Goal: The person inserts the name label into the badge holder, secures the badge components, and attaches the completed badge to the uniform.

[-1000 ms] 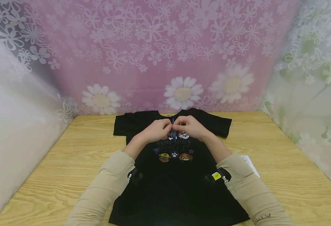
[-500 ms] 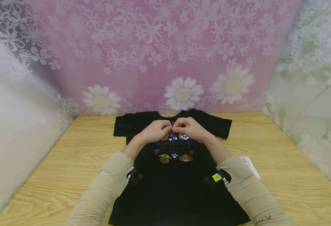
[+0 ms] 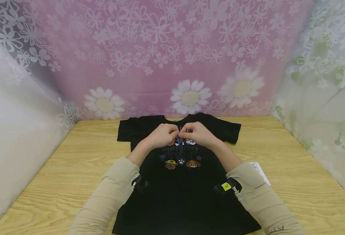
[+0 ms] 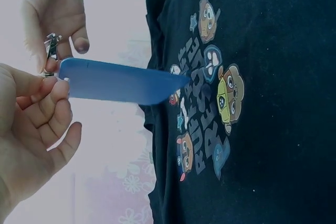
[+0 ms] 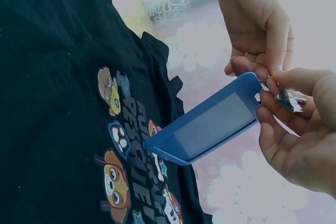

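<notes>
Only the blue holder [image 5: 202,124] looks a bit different from half a second ago: seen from the head, it has turned a little and hangs down a bit longer. Both hands stay almost in the same spot, close together, over the top part of the black shirt [image 3: 184,195].

Left hand [image 3: 163,134] has its thumb and finger pinched on the small end of the blue holder, where a tiny bit of metal shows. Its other fingers are bent. Right hand [image 3: 199,133] has its thumb and fingers bent around a shiny metal clip [image 5: 290,100], right next to that same end. The holder is flat, with a blue edge and a see-through window. It sticks out from the fingers toward the shirt, and I cannot tell if its far corner touches the cloth.

The shirt lies spread out flat on the wooden table [image 3: 57,169], with its neck at the far side. Dog faces [image 4: 231,95], stars, a paw and big dark letters are on its front, just below the hands.

Both arms wear tan sleeves [image 3: 110,186]. A yellow sticker [image 3: 226,186] sits by the right wrist. Near the right sleeve lies a white card [image 3: 260,173], partly hidden. Behind the table hangs a pink flowery curtain [image 3: 172,49].
</notes>
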`<state>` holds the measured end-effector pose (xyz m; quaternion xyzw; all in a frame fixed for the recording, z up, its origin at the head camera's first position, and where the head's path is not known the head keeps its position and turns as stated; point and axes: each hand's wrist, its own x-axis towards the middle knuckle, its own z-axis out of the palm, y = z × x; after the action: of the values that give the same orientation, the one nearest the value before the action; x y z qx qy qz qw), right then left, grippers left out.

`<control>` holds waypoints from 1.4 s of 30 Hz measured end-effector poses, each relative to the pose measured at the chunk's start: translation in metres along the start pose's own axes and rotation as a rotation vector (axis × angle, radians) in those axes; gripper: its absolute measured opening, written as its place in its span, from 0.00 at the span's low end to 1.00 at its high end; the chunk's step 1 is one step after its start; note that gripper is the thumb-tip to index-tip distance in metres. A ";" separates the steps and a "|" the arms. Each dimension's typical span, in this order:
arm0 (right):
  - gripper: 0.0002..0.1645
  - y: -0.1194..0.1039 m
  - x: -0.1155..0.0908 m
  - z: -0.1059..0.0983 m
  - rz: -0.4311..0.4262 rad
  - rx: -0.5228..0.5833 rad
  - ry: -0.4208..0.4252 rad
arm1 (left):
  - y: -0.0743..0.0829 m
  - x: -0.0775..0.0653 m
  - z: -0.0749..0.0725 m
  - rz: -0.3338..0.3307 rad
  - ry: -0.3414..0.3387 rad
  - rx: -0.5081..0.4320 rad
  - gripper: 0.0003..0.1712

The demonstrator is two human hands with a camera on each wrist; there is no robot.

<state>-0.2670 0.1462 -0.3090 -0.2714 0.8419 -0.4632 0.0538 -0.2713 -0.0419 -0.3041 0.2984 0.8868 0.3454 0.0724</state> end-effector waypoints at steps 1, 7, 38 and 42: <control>0.09 -0.001 0.000 0.000 0.000 0.011 0.007 | 0.000 0.000 0.000 0.010 0.005 0.007 0.16; 0.09 0.000 -0.002 0.003 0.002 0.126 0.023 | 0.000 -0.001 0.002 0.052 0.039 0.004 0.16; 0.10 0.013 -0.006 0.000 -0.096 0.368 -0.006 | -0.004 -0.002 0.008 0.140 0.009 -0.342 0.18; 0.12 0.013 -0.006 -0.001 -0.091 0.382 -0.006 | -0.006 -0.001 0.008 0.159 -0.003 -0.387 0.18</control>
<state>-0.2675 0.1552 -0.3195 -0.2956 0.7255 -0.6156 0.0856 -0.2709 -0.0413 -0.3137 0.3487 0.7774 0.5134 0.1023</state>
